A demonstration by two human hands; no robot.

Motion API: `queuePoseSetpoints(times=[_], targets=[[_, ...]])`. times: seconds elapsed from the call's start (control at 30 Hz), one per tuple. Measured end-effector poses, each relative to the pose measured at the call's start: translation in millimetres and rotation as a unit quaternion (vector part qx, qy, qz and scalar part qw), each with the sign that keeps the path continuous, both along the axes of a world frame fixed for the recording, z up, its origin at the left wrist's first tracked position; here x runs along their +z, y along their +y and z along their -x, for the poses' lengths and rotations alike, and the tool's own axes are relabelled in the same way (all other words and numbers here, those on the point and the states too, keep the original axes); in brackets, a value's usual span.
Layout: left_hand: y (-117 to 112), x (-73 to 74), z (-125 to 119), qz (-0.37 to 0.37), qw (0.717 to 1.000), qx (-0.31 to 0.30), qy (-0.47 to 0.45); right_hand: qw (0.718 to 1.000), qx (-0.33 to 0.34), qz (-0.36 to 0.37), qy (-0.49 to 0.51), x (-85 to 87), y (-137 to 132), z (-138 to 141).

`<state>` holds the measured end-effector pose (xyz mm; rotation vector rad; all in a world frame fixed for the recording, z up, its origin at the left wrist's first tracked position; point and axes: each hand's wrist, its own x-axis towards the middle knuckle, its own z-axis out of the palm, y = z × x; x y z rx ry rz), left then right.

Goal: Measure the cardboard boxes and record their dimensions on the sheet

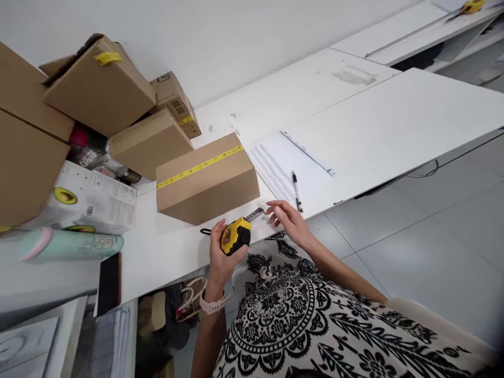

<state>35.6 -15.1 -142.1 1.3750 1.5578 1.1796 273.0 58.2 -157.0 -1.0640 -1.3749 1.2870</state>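
My left hand (pixel 219 252) grips a yellow and black tape measure (pixel 235 235) just off the front edge of the white table (pixel 394 121). A short length of blade sticks out of it toward my right hand (pixel 285 218). That hand hovers at the blade's tip with its fingers loosely spread, and I cannot tell if they touch it. A cardboard box (pixel 207 178) sealed with yellow tape sits on the table just behind the tape measure.
A printed sheet (pixel 275 168) with a pen (pixel 296 189) lies right of the box. More cardboard boxes (pixel 98 84) and a white carton (pixel 94 202) pile up at the left. A dark phone (pixel 109 283) lies at the table's front left. Another tape measure (pixel 472 6) rests far back right.
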Motion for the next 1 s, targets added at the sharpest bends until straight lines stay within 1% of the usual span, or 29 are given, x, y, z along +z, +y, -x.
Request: queuePoseSetpoints(times=[0.03,0.1,0.2,0.27,0.33,0.4,0.5,0.6,0.67,0.73,0.8,0.83,0.9,1.0], targets=[[-2,6.8,-1,0.012,1.0,-0.005,-0.023,0.999,0.036,0.011,0.033,5.2,-5,9],[-4,16.9,2,0.026,0.999,-0.004,-0.04,0.995,0.073,0.01,0.064,14.5,-6,22],[-4,24.0,13,0.042,0.999,0.004,-0.028,0.994,0.099,-0.016,0.05,25.6,3,30],[-6,27.4,26,0.047,0.999,0.014,-0.007,0.991,0.119,-0.054,0.036,31.4,13,28],[-9,32.7,42,0.038,0.998,0.041,0.03,0.989,0.115,-0.092,0.031,35.3,27,20],[-12,40.2,63,0.02,0.994,0.078,0.076,0.99,0.079,-0.109,0.039,36.5,44,7],[-13,51.5,100,0.008,0.987,0.102,0.123,0.994,0.022,-0.099,0.048,31.7,67,-10],[-4,55.2,131,0.037,0.986,0.092,0.134,0.996,0.03,-0.074,0.049,18.8,80,-12],[7,52.6,139,0.071,0.988,0.079,0.108,0.996,0.038,-0.056,0.06,7.8,84,-4],[18,49.2,140,0.1,0.99,0.069,0.07,0.995,0.029,-0.043,0.08,-0.9,85,5],[26,50.4,135,0.113,0.991,0.061,0.046,0.995,0.016,-0.041,0.093,-2.5,85,11],[28,54.2,133,0.117,0.991,0.057,0.042,0.995,0.01,-0.044,0.094,0.6,84,11],[30,69.4,130,0.127,0.99,0.043,0.042,0.995,-0.001,-0.057,0.079,15.4,80,8],[29,105.7,131,0.156,0.986,0.014,0.061,0.995,-0.023,-0.082,0.048,52.5,74,-4]])
